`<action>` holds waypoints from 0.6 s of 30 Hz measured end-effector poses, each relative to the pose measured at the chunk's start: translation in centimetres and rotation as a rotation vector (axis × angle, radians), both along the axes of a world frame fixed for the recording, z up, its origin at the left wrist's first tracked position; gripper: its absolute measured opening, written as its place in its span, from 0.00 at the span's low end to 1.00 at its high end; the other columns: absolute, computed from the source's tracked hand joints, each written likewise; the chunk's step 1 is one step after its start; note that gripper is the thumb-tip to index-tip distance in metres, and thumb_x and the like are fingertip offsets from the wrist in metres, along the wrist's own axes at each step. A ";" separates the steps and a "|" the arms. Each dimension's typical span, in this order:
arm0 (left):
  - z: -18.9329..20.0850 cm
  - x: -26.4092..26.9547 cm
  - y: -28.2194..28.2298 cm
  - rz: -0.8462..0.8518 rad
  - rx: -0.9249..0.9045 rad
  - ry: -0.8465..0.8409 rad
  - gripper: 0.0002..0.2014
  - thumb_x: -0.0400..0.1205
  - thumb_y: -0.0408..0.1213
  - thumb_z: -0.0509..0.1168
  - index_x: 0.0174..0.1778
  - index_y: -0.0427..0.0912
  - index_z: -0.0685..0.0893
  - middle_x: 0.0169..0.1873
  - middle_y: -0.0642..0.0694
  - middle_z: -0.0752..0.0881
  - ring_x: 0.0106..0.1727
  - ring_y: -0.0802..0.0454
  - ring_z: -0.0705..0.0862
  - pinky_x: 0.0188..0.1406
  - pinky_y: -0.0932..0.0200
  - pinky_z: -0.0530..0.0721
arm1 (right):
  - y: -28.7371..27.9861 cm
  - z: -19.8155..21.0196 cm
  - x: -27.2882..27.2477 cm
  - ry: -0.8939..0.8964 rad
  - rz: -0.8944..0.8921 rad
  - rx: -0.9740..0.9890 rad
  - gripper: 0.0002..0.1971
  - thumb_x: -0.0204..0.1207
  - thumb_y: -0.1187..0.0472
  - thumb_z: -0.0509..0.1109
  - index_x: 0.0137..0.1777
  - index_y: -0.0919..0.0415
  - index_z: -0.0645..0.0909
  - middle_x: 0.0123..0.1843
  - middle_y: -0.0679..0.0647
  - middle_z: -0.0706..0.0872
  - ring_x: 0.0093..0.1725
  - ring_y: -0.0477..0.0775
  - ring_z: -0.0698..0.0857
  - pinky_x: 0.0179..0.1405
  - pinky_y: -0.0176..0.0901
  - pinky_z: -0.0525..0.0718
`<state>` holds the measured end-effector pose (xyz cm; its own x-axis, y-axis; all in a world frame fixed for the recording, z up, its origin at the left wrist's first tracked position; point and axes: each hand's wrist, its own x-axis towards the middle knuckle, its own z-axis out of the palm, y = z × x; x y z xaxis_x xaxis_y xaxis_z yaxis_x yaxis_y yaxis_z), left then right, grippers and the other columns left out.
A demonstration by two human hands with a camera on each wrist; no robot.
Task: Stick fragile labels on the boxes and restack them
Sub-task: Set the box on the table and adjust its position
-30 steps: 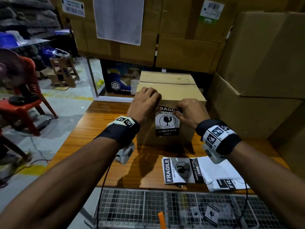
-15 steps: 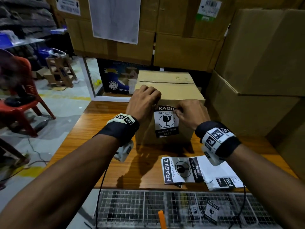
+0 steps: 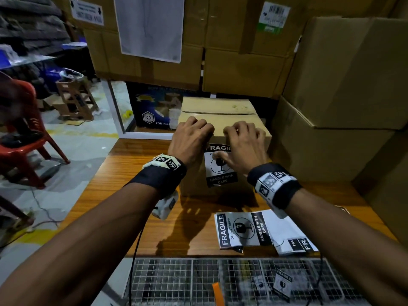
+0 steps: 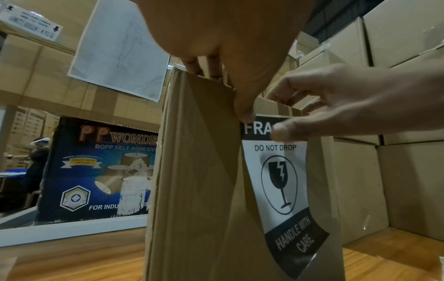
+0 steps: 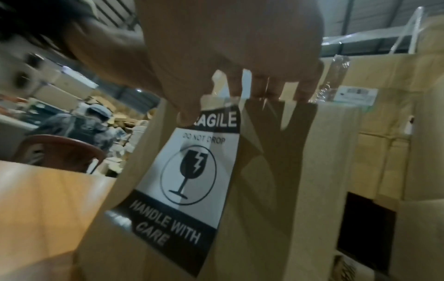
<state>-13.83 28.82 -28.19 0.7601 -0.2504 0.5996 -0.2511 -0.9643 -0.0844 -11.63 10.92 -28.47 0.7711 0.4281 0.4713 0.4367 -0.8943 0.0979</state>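
Fragile label (image 3: 221, 165) sits on the near face of a small cardboard box (image 3: 223, 120) at the table's (image 3: 123, 184) twelve o'clock edge, reading "FRAGILE / DO NOT DROP / HANDLE WITH CARE" around a cracked-glass symbol. Its lower corner curls off the cardboard — plain in the left wrist view.

The left hand (image 3: 191, 138) lies over the box's top front edge at about ten o'clock of the label, fingers bent over the rim and thumb tip pressing the sticker's upper left corner. The right hand (image 3: 241, 142) does likewise at two o'clock: fingers spread over the top edge, thumb pressing the label's upper part. Neither hand clamps anything; both only press.

At six o'clock of the box lies a loose sheet of labels (image 3: 241, 230) with the same wording, turned sideways, overlapping white backing paper (image 3: 284, 230) toward three o'clock. Nearer still, a wire mesh basket (image 3: 176, 281) holds another small fragile sticker (image 3: 282, 284).

Behind the box at eleven o'clock stands a dark blue carton (image 3: 152, 111) printed "WONDER", "BOPP SELF ADHESIVE" and "FOR INDU…" — the rest is hidden. Big stacked cartons (image 3: 344, 85) wall in twelve to three o'clock, one carrying a blank-looking white sheet (image 3: 150, 27). A red plastic chair (image 3: 24, 138) stands at nine o'clock.
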 end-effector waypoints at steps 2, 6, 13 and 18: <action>0.1 0.1 0.0 0.008 0.022 0.001 0.10 0.81 0.36 0.70 0.58 0.42 0.82 0.50 0.42 0.84 0.49 0.42 0.77 0.42 0.53 0.66 | 0.1 0.4 0.5 -0.025 0.001 0.047 0.26 0.73 0.34 0.70 0.63 0.51 0.76 0.61 0.57 0.78 0.61 0.60 0.76 0.60 0.59 0.72; 0.3 0.4 0.4 -0.003 0.020 0.033 0.11 0.83 0.38 0.68 0.61 0.43 0.82 0.54 0.42 0.84 0.53 0.42 0.78 0.45 0.51 0.71 | -1.4 1.2 1.5 0.009 0.099 0.044 0.19 0.77 0.44 0.71 0.64 0.52 0.80 0.62 0.58 0.80 0.62 0.62 0.76 0.58 0.57 0.72; 0.2 0.1 0.6 0.003 0.006 0.071 0.12 0.84 0.40 0.66 0.63 0.43 0.80 0.56 0.41 0.83 0.55 0.42 0.77 0.50 0.48 0.75 | -5.5 0.7 3.6 0.030 0.329 0.119 0.18 0.78 0.70 0.72 0.68 0.60 0.84 0.62 0.63 0.83 0.60 0.67 0.76 0.55 0.53 0.76; 0.2 0.0 -0.9 0.084 0.017 0.108 0.26 0.79 0.61 0.69 0.63 0.45 0.75 0.59 0.43 0.79 0.60 0.42 0.75 0.57 0.45 0.77 | -5.4 0.8 3.0 0.099 0.327 0.117 0.20 0.79 0.56 0.73 0.71 0.59 0.81 0.64 0.60 0.80 0.64 0.63 0.74 0.63 0.57 0.76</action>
<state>-13.79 27.93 -27.99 0.8387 -0.1928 0.5094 -0.1781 -0.9809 -0.0781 -8.65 5.50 -27.68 0.6469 0.6071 0.4614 0.7035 -0.7087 -0.0538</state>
